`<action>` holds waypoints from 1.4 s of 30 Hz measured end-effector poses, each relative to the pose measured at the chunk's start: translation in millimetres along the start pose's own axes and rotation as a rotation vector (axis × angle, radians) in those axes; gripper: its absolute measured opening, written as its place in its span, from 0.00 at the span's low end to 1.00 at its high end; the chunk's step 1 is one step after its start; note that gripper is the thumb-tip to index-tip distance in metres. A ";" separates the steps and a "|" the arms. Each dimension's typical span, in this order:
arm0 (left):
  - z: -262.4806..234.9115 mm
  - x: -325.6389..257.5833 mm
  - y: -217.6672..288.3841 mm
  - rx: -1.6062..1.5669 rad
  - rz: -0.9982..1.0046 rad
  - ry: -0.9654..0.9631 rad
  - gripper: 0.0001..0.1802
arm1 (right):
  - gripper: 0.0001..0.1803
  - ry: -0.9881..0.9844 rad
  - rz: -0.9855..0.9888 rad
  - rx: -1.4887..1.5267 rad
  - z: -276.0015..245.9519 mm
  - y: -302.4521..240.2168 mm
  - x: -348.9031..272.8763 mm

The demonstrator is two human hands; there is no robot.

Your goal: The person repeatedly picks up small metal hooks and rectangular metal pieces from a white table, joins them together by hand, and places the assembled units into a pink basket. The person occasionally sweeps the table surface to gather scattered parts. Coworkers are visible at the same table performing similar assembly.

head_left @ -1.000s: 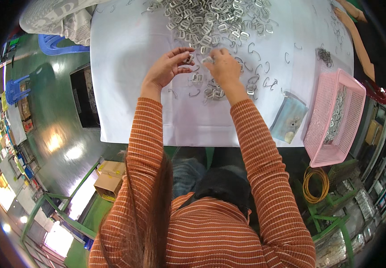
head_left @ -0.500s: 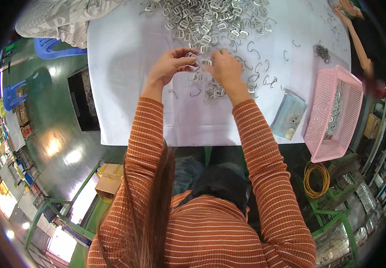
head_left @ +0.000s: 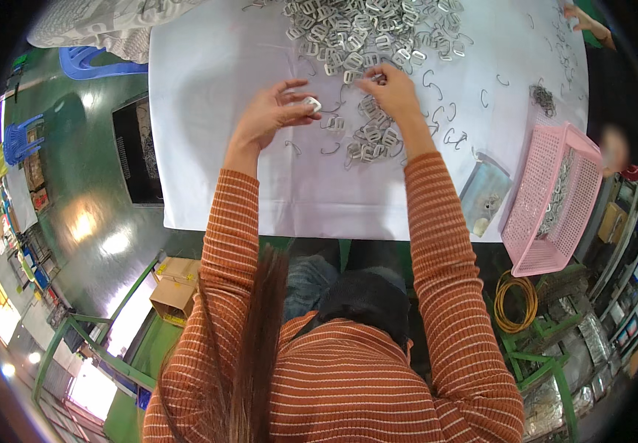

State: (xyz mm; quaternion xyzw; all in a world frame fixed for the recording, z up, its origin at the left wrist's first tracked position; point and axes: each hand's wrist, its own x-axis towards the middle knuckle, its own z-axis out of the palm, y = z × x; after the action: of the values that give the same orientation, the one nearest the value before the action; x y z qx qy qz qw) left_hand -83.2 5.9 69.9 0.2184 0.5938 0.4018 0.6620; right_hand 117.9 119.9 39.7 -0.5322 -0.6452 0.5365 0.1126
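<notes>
**A:** Nearest to you, what was there?

**B:** Your own striped orange sleeves point(head_left: 437, 244) came up from the lower edge onto the white tabletop point(head_left: 208, 148). Off its near right corner sat a pink slatted basket point(head_left: 548, 199) with metal pieces inside, and just left of it lay a small clear bag point(head_left: 483, 193) on the tabletop.

**A:** And your left hand?

**B:** Your left hand point(head_left: 265, 118) hovered over the tabletop with its fingers point(head_left: 293, 102) pinched shut on a small metal buckle point(head_left: 313, 103), which stuck out from the fingertips toward your right hand.

**A:** The right?

**B:** Your right hand point(head_left: 393, 92) lay a little farther out, palm down, its fingers curled at the near edge of the big pile. You could not tell from the view whether they had closed on a piece; the fingertips were hidden among the metal.

**A:** What lay around the hands?

**B:** A small cluster of buckles point(head_left: 369, 136) sat just under your right wrist, with bent wire hooks point(head_left: 448, 135) scattered to its right.

**A:** Farther off?

**B:** The large heap of buckles point(head_left: 374, 29) covered the far middle of the tabletop. At the far right corner another person's hand point(head_left: 585, 18) rested on the edge, well apart from yours. A blue plastic stool point(head_left: 90, 65) stood on the green floor at the far left.
</notes>
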 end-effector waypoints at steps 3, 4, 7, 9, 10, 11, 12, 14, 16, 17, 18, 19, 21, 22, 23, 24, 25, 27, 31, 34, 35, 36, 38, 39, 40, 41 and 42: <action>6.1 -9.4 -8.7 -0.275 -0.002 -0.133 0.24 | 0.10 0.182 -0.185 -0.479 24.0 0.1 7.4; 7.2 -9.6 -16.7 -0.377 -0.010 -0.146 0.22 | 0.10 0.185 -0.218 -0.482 24.5 2.3 7.7; 11.9 -2.5 -44.8 -0.123 -0.023 0.016 0.16 | 0.09 -0.124 -0.020 0.076 -5.1 1.4 -6.2; 35.3 2.0 -54.4 0.530 0.055 0.217 0.15 | 0.09 -0.250 0.099 0.528 -37.0 4.8 -35.5; 51.0 -5.4 -48.7 0.616 0.145 0.301 0.15 | 0.10 -0.230 0.093 0.710 -47.3 6.8 -50.4; 52.9 -2.6 -57.6 0.754 0.243 0.351 0.14 | 0.10 -0.185 0.112 0.761 -53.6 10.2 -55.9; 53.0 3.1 -70.5 0.891 0.349 0.400 0.13 | 0.09 -0.135 0.124 0.810 -59.9 11.9 -60.5; 55.0 10.4 -73.3 1.012 0.429 0.419 0.12 | 0.14 -0.068 0.153 0.662 -74.4 43.9 -51.4; 52.3 11.3 -62.0 0.989 0.368 0.355 0.12 | 0.14 0.023 0.140 0.222 -72.4 51.6 -41.1; 47.8 12.3 -56.6 0.617 0.209 0.255 0.12 | 0.14 0.066 0.133 0.002 -70.4 55.5 -39.3; 40.2 11.9 -48.8 0.252 0.049 0.159 0.12 | 0.14 0.124 0.016 -0.192 -63.3 55.7 -38.7; 38.3 10.6 -39.7 -0.115 -0.112 0.058 0.12 | 0.13 0.184 -0.097 -0.389 -54.4 55.1 -39.8; 39.9 7.2 -32.3 0.160 -0.061 0.157 0.14 | 0.12 0.226 -0.210 -0.587 -49.1 55.7 -39.6; 37.8 8.1 -34.6 0.305 -0.015 0.194 0.13 | 0.12 0.208 -0.210 -0.588 -49.2 55.8 -37.8; 35.5 7.8 -35.9 0.451 0.030 0.230 0.13 | 0.11 0.189 -0.211 -0.589 -50.3 55.6 -37.2; 32.8 5.1 -31.6 0.263 0.007 0.162 0.12 | 0.11 0.096 -0.074 -0.354 -57.7 48.3 -39.2; 30.7 1.8 -27.4 0.071 -0.021 0.087 0.12 | 0.11 0.004 0.069 -0.122 -70.6 38.2 -46.3; 31.5 1.6 -25.9 -0.119 -0.024 -0.011 0.11 | 0.11 -0.113 0.195 0.329 -91.7 39.1 -65.4; 37.1 2.2 -30.4 0.411 0.034 0.140 0.10 | 0.11 -0.167 0.155 0.720 -96.9 42.4 -84.5; 41.0 7.8 -29.3 0.129 -0.025 0.076 0.11 | 0.15 -0.248 0.160 0.152 -72.4 49.6 -71.4; 40.9 8.3 -28.5 -0.140 -0.060 0.005 0.12 | 0.14 -0.203 0.015 -0.063 -58.6 49.8 -71.7; 44.4 7.5 -27.9 -0.119 -0.057 0.000 0.11 | 0.13 -0.156 -0.127 -0.276 -44.7 52.9 -74.5; 51.8 5.9 -24.9 -0.078 -0.048 0.003 0.11 | 0.12 -0.105 -0.268 -0.530 -32.8 62.1 -75.6; 52.3 5.9 -23.6 0.019 -0.034 0.017 0.11 | 0.12 -0.096 -0.262 -0.575 -30.9 64.8 -74.2; 52.7 6.4 -22.3 0.116 -0.019 0.028 0.11 | 0.11 -0.085 -0.254 -0.621 -30.9 67.2 -72.3; 53.2 7.5 -21.3 0.213 -0.004 0.037 0.11 | 0.12 -0.058 -0.237 -0.609 -34.7 69.3 -69.4; 51.1 9.1 -26.0 0.377 0.033 0.126 0.11 | 0.13 -0.038 -0.228 -0.598 -41.0 70.1 -66.1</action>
State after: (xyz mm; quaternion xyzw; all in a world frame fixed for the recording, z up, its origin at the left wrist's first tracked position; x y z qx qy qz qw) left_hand -27.2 7.6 54.6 0.3227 0.6952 0.3071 0.5641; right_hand 213.9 80.1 27.2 -0.4559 -0.8317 0.3168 -0.0018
